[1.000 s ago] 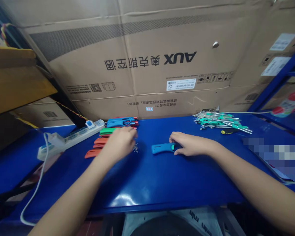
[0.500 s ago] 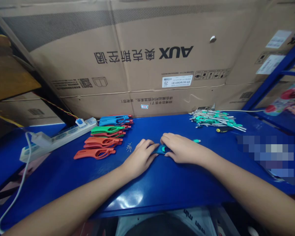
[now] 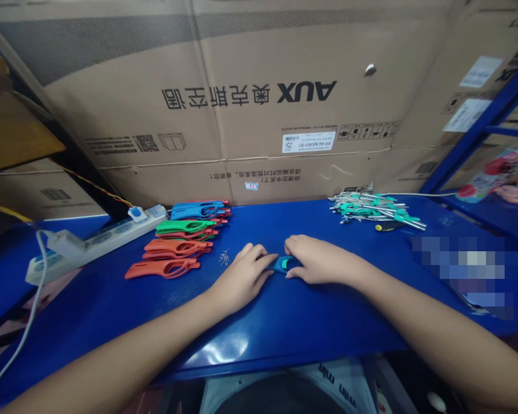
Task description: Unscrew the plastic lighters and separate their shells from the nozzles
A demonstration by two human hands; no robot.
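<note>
A small blue plastic handle with a teal button (image 3: 285, 264) lies on the blue table (image 3: 302, 322), mostly covered by both hands. My left hand (image 3: 242, 276) grips its left end with curled fingers. My right hand (image 3: 317, 260) presses on its right end, thumb beside the teal button. A few small metal screws (image 3: 225, 257) lie just left of my left hand. Left of the screws, orange, green and blue plastic handle shells (image 3: 179, 244) lie in rows.
A pile of teal-handled metal blades (image 3: 373, 210) and a small black-and-yellow screwdriver (image 3: 386, 226) lie at the back right. A white power strip (image 3: 97, 238) with its cable runs along the left. Large cardboard boxes (image 3: 250, 103) stand behind the table. A blue shelf frame rises on the right.
My left hand left the screws near the coloured shells and came right to the blue handle, gripping its left end. My right hand stayed on the handle.
</note>
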